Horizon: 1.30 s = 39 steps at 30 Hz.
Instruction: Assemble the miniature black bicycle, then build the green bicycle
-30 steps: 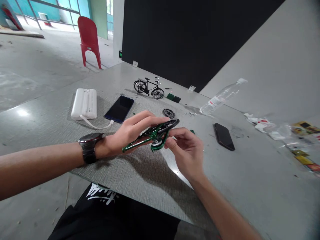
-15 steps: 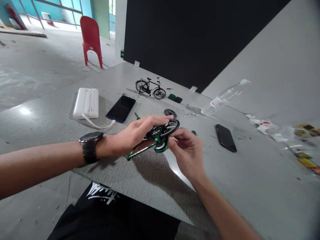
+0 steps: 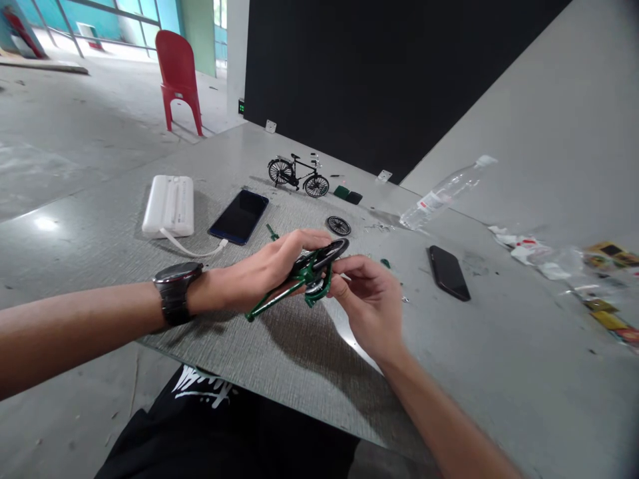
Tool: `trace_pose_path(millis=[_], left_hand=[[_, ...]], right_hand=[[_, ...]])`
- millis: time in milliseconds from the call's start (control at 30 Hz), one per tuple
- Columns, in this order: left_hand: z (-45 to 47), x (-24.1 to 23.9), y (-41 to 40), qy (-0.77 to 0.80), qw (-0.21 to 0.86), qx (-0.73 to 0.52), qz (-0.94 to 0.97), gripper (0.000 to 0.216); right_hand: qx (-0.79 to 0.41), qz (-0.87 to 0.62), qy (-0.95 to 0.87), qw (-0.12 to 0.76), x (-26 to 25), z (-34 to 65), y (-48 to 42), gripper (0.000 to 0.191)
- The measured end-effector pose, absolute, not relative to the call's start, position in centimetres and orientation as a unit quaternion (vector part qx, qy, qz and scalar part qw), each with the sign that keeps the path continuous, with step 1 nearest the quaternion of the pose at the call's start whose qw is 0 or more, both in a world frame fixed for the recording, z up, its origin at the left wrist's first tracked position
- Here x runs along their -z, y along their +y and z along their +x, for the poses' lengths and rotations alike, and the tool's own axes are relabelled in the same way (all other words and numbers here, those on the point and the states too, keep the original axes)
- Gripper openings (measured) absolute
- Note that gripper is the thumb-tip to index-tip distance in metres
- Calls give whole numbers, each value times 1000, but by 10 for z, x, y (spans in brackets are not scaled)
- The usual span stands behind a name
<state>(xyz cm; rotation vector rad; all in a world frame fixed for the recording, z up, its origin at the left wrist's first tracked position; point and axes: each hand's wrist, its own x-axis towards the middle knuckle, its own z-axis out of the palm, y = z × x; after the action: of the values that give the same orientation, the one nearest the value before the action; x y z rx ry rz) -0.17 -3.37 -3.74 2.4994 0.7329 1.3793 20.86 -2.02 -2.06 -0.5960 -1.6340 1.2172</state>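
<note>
I hold a small green model bicycle frame [image 3: 299,279] with one black spoked wheel fitted, a little above the grey textured mat [image 3: 279,359]. My left hand [image 3: 259,269], with a dark watch on its wrist, grips the frame from the left. My right hand [image 3: 367,299] pinches it at the wheel end, fingers curled. A loose black wheel [image 3: 338,225] lies on the mat just beyond my hands. Small green parts [image 3: 272,231] lie near it.
A finished black model bicycle [image 3: 297,175] stands at the back. A white power bank [image 3: 170,205] is cabled to a dark phone [image 3: 239,216] on the left. A second phone [image 3: 448,272], a lying plastic bottle [image 3: 439,193] and wrappers [image 3: 529,251] are on the right. A red chair [image 3: 177,73] stands far left.
The frame and wheel tilted up between my hands half a second ago and have turned back flatter. Both hands stay in nearly the same place.
</note>
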Motion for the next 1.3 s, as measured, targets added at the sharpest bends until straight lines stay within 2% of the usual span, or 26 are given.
trace_pose_path(millis=[333,467,600,700,1000,1167,1300], left_hand=[[4,46,-31,254,111,-511,814,53],[6,49,-32,254,144,-513,807,57],[7,51,-33,248,168,-525,797,58],[7,51,-33,237,179,-523,799,58],[6,52,-33,244,171,-518,802,60],[2,51,-34,241,176,-500,813,59],[3,45,-36,232,167,-508,813,56]], right_hand=[[-450,-277,-688,497,24,210,-17,11],[-330,-242,-732,544,28,213,-19,27],[-192,-206,-808,518,25,218,-16,31],[-147,-180,-835,498,21,222,-11,31],[-126,-196,-856,461,11,223,-12,14],[-130,-204,-856,457,10,223,-13,13],[-181,-223,-832,475,18,222,-13,20]])
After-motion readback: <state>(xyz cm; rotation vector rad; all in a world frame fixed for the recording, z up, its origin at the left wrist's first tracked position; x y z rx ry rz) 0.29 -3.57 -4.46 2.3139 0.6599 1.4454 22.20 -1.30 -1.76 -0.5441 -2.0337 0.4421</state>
